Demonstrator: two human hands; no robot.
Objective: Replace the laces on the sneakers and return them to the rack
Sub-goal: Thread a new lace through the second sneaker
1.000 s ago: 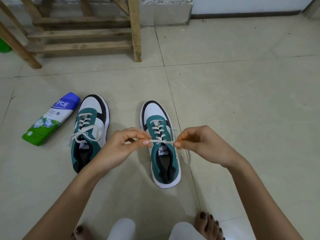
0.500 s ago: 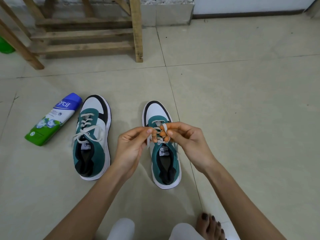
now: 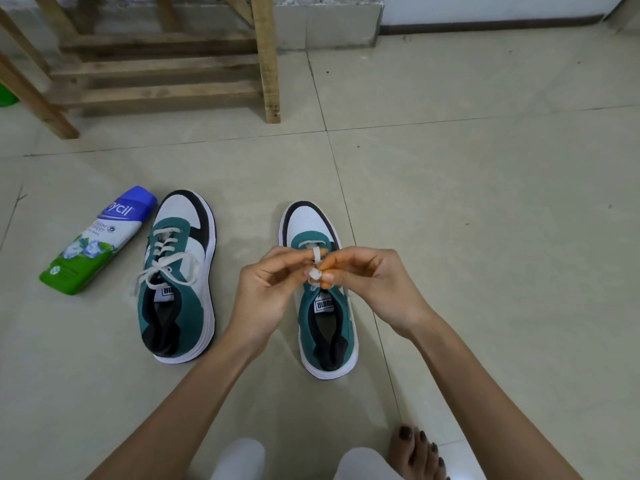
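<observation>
**Both hands pinch the lace above the right-side sneaker**

The white lace (image 3: 316, 258) rises in a short upright loop over the tongue of the right-side sneaker (image 3: 327, 327), a teal, white and black shoe that stands flat with its toe pointing away from the person. The lace sits right at the meeting point of the two hands. The left hand (image 3: 268, 292) comes in from the left with thumb and forefinger curled and pinching the lace. The right hand (image 3: 375, 282) meets it from the other side, its fingertips (image 3: 328, 277) closed on the same bunch of lace, the other fingers loosely bent. The tips of both hands touch each other just above the upper eyelets; the knot itself is hidden between them.

The left-side sneaker (image 3: 178, 289) stands well apart and parallel, its lace tied in a loose bow. Just beside its toe a green-and-white bottle (image 3: 98, 242) with a blue top lies on its side; it is opaque, so its contents cannot be told. All of these rest on the tiled floor (image 3: 485, 237). The wooden rack (image 3: 162, 67) stands farther back by the wall. A bare foot (image 3: 417, 452) shows at the bottom edge.
</observation>
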